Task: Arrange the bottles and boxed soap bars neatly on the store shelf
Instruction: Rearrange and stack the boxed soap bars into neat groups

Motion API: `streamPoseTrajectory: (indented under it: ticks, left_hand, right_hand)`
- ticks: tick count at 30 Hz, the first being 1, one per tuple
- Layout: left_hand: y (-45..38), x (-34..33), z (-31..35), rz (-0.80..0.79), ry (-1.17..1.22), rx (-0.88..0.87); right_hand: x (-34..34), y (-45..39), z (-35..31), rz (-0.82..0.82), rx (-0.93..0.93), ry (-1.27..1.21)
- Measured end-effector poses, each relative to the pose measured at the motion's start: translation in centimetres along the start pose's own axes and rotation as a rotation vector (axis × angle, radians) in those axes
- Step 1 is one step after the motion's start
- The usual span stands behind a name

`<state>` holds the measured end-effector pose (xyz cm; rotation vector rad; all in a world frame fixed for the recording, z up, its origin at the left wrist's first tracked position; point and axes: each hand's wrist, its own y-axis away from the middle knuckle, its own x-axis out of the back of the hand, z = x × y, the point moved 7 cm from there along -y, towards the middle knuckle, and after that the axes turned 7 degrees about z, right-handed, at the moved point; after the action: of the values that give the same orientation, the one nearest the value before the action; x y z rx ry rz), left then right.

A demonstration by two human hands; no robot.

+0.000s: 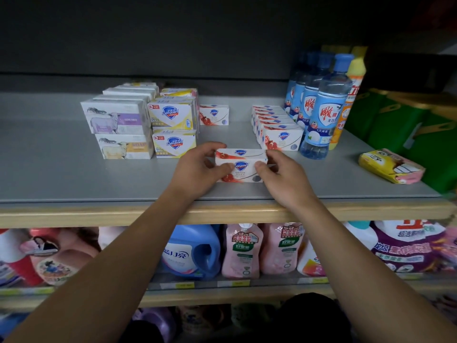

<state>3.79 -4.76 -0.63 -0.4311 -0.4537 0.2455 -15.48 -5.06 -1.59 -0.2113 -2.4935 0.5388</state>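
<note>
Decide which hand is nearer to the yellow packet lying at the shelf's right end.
Right. The right hand grips the right end of the soap box, on the side towards the yellow packet. The left hand grips the box's left end, farther away.

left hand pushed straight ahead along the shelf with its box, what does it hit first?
Likely the lone red-and-white Safeguard box behind; the left hand and its held soap box point toward it. Depth is unclear; the yellow Safeguard stack sits just left.

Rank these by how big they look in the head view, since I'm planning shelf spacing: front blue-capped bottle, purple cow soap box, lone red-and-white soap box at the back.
1. Front blue-capped bottle, largest.
2. Purple cow soap box.
3. Lone red-and-white soap box, smallest, though it sits farther back, which shrinks it.
</note>
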Motion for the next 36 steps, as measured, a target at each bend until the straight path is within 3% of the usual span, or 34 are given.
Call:
streamPoseTrajectory:
  ticks: [3,5,9,15,26,36]
  left_hand:
    - [0.0,0.3,0.1,0.037,-0.084,-0.032]
    - [0.2,0.3,1.0,0.063,-0.176,-0.141]
    - [0.6,-1.2,2.5,0.032,-0.385,-0.374]
    - [-1.4,-4.2,3.8,-0.026,-0.477,-0.362]
    - [-10.3,-9.3,6.9,0.118,-0.403,-0.33]
    - [-18.6,-14.0,5.2,0.156,-0.484,-0.228]
  right_hand:
    - [0.5,-0.2,0.1,0.019,-0.06,-0.001]
    - [1.5,-0.4,0.3,0.041,-0.05,0.052]
    - [5.6,-1.1,2.1,0.074,0.019,0.379]
    - [8.0,-1.1,7.7,-0.208,-0.065,0.767]
    - [7.2,-1.2,9.3,-0.233,-0.043,0.769]
    - [7.3,-1.2,8.8,-0.185,-0.017,0.743]
